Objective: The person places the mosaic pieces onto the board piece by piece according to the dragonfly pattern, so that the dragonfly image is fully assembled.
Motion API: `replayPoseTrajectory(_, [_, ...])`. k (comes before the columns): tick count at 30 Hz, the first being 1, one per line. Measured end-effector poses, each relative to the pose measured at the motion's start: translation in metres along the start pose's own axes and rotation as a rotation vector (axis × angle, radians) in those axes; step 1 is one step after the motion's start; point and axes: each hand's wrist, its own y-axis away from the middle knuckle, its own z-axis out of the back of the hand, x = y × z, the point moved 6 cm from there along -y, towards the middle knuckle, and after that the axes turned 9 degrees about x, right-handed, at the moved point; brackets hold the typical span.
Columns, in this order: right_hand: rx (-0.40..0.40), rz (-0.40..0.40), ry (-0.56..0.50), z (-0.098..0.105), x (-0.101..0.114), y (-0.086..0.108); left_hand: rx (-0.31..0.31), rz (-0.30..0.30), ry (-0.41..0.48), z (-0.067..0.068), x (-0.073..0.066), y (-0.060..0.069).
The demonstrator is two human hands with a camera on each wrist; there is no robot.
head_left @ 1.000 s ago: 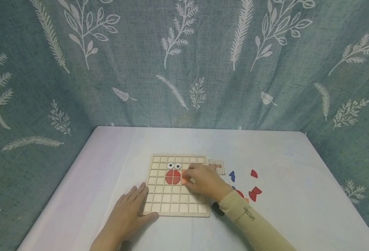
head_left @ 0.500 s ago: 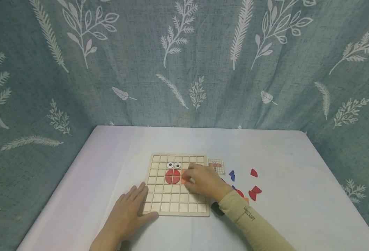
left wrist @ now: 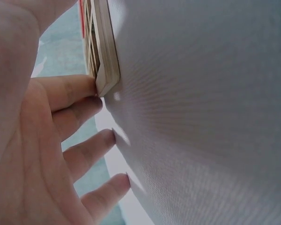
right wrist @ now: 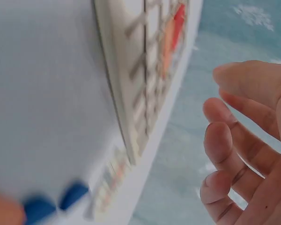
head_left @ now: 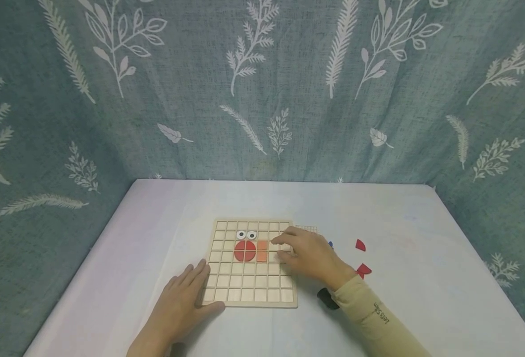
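A wooden grid board [head_left: 248, 282] lies on the table. Two white eye tiles [head_left: 241, 235] sit in its cells above a red disc [head_left: 240, 246] made of quarter pieces. Right of the disc, two orange square tiles [head_left: 262, 256] fill one column. My left hand [head_left: 179, 300] rests at the board's left front corner, its fingers touching the edge, as the left wrist view [left wrist: 79, 93] also shows. Over the board's right side hovers my right hand [head_left: 311, 253], fingers loosely bent and nothing between them; in the right wrist view its fingertips are apart from the board.
A small pattern card [head_left: 307, 229] lies beyond the board's right edge, partly behind my right hand. Red quarter pieces [head_left: 360, 245] are on the table to the right. Blue pieces [right wrist: 74, 194] lie near the card. A teal leaf-print curtain [head_left: 208, 74] hangs behind the table.
My right hand has let go of the orange tile and moved right, uncovering both orange tiles beside the red disc. My left hand stays at the board's corner.
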Motion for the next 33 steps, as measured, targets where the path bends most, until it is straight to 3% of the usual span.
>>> replayPoseTrajectory(6, [-0.157, 0.071, 0.005, 0.036, -0.012, 0.022, -0.003, -0.002, -0.005, 0.001, 0.000, 0.001])
replayPoseTrajectory(11, [-0.193, 0.052, 0.011, 0.056, -0.025, 0.045, 0.004, 0.006, -0.001, 0.002, 0.000, 0.002])
replayPoseTrajectory(18, [-0.152, -0.031, 0.052, 0.062, -0.041, 0.075, 0.012, 0.015, -0.006, 0.002, 0.001, 0.002])
replayPoseTrajectory(25, [-0.027, -0.125, 0.059, 0.053, -0.051, 0.100, 0.009, 0.008, -0.012, 0.002, 0.000, 0.001])
replayPoseTrajectory(33, [0.077, -0.169, 0.067, 0.042, -0.060, 0.128, 0.007, 0.009, -0.002, 0.000, 0.000, -0.001])
